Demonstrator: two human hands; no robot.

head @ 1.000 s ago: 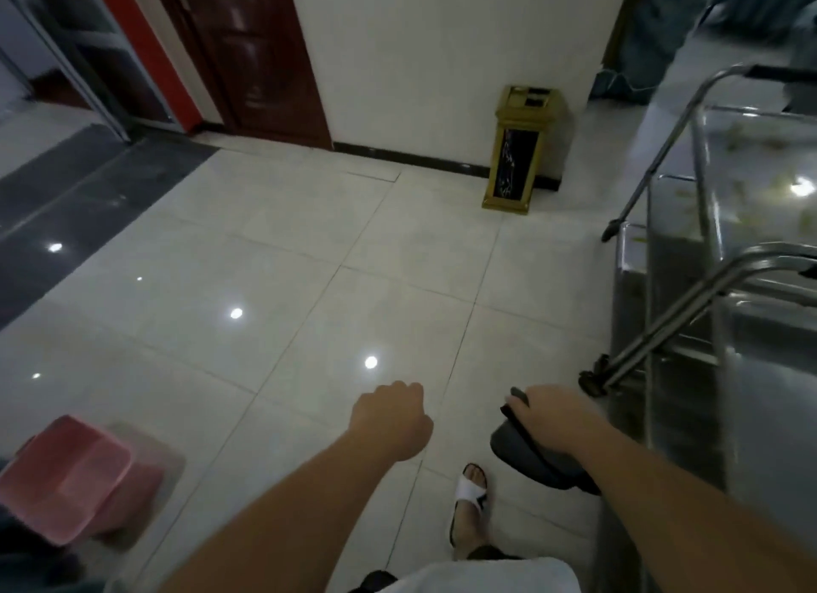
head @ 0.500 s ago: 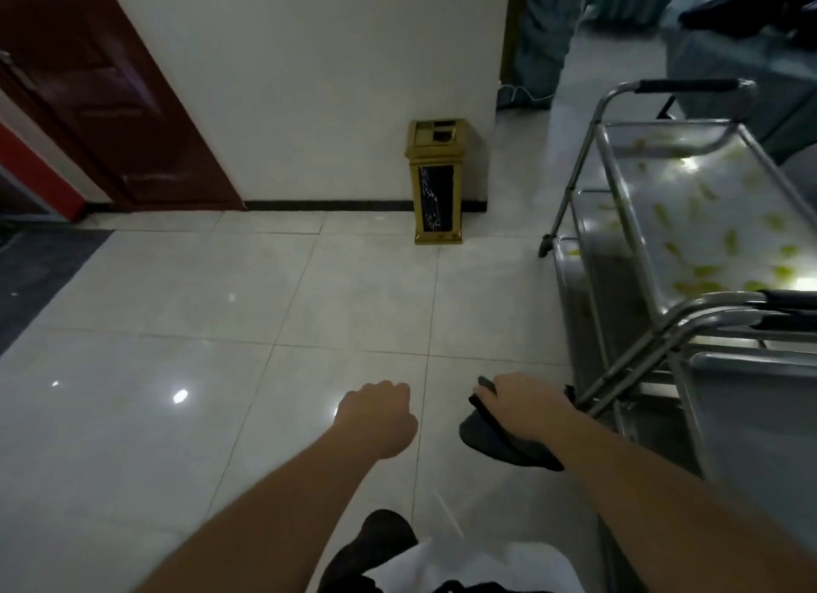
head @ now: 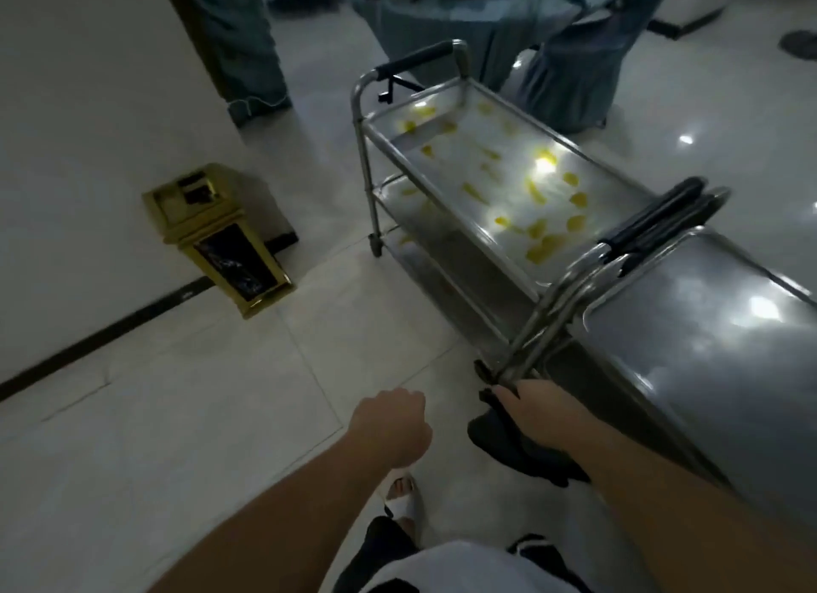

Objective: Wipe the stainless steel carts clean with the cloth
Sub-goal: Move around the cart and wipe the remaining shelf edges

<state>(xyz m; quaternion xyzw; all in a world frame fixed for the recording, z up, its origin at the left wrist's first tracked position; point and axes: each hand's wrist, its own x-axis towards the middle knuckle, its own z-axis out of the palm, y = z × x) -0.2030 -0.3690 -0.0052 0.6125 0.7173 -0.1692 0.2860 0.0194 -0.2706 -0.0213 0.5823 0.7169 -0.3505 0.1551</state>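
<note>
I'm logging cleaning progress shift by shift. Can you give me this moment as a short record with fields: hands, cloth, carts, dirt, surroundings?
left hand: left hand curled in a fist, holds nothing
right hand: right hand grips the dark cloth, close to the near cart's leg
far cart: far cart has yellow smears across its top shelf, some on the lower shelf
near cart: near cart top looks free of smears
wiping: cloth is not on any shelf yet
surroundings: gold bin by the wall, tiled floor
</note>
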